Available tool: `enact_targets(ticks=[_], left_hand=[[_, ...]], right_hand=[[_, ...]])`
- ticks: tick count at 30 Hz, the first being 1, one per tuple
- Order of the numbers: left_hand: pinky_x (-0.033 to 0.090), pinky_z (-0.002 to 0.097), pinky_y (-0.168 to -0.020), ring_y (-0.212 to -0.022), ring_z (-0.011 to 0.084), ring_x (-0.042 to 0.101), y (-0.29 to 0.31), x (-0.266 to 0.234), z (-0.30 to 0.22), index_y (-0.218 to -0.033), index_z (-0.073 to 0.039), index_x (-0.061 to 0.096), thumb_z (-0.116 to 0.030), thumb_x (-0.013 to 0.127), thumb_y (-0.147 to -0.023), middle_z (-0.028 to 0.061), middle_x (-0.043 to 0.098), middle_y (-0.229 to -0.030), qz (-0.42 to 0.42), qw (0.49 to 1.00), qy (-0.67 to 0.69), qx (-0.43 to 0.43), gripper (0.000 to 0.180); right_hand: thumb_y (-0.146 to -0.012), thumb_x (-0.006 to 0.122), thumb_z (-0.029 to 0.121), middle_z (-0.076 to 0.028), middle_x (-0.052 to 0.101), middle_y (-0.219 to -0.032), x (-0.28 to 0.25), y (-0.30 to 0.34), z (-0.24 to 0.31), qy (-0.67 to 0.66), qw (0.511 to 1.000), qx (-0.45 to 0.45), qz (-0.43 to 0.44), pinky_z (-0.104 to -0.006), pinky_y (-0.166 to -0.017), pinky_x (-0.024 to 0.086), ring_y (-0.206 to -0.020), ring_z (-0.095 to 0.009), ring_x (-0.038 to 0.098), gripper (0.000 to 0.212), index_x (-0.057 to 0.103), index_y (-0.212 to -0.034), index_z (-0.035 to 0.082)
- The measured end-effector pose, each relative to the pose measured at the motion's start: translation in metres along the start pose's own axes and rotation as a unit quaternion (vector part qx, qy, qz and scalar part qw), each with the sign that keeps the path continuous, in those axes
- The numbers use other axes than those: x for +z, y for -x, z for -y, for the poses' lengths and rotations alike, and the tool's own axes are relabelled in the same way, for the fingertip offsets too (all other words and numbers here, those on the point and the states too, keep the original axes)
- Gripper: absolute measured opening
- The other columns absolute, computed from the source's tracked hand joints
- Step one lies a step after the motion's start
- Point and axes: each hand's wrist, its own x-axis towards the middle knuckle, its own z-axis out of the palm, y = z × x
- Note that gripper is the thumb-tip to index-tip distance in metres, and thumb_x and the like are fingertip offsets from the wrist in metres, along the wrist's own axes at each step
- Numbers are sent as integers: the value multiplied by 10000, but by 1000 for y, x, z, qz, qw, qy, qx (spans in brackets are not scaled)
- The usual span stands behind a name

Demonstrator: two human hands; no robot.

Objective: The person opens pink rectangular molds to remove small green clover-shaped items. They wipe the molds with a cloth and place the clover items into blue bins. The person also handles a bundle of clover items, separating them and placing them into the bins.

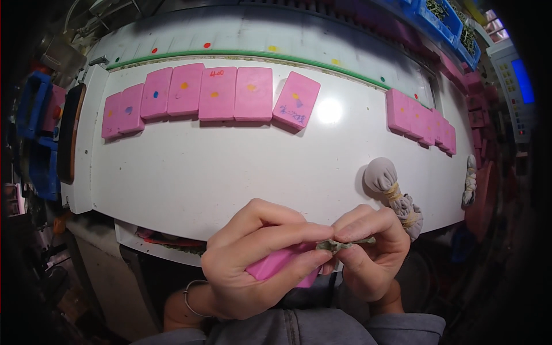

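Left hand is closed w/ curled fingers around a pink rubber-like block, & at the same time its thumb & index finger pinch a small grey-green piece. Right hand pinches this piece also, w/ thumb & index finger. So the piece is btw. both sets of fingertips, in front of the body, over the near table edge. Its long axis goes approx. L to R, thin end toward the R palm. The block is below & to the L of it, inside the L hand; for the piece, both hands are equally near. Its material I cannot tell.

Just beyond the R hand, on the white table, lies a grey cloth bundle tied w/ yellowish bands, round head pointing away. Another tied cloth is near the R table edge. Farther, a row of seven pink blocks is on the L, the last one turned askew; a second group of pink blocks is on the R. Handwriting is on at least two: red on one, blue on the askew one. No brand is readable. Behind runs a green strip; far R, blue trays w/ green pcs.
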Motion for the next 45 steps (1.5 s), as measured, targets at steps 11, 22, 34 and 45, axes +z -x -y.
enact_targets(ticks=[11,22,34,45], left_hand=[[475,234,-678,-753,138,584,0,-3,5,-893,39,638,99,658,-712,116,580,-874,3,1000,17,-4,192],[481,237,-679,-764,144,584,1,3,14,-871,51,628,105,659,-714,118,574,-870,24,991,127,-45,168],[461,236,-689,-769,127,575,1,3,15,-860,34,630,72,642,-753,105,584,-870,29,989,129,-69,114],[444,231,-658,-724,130,556,-3,0,17,-805,12,663,118,637,-643,84,567,-828,18,999,26,-18,196]], right_hand=[[-740,635,-141,-187,613,-884,1,6,6,253,963,-77,-49,-231,-597,496,-710,-179,613,225,583,-951,-82],[-688,674,-154,-180,647,-814,2,3,4,357,920,-162,-9,-260,-560,518,-665,-224,649,265,599,-929,-74],[-764,693,7,-90,626,-670,5,5,6,463,879,-115,-15,-253,-446,450,-507,-187,584,133,607,-865,7],[-915,514,69,-49,560,-618,-13,-3,12,315,936,134,84,-232,-485,370,-519,-86,473,134,618,-922,-15]])
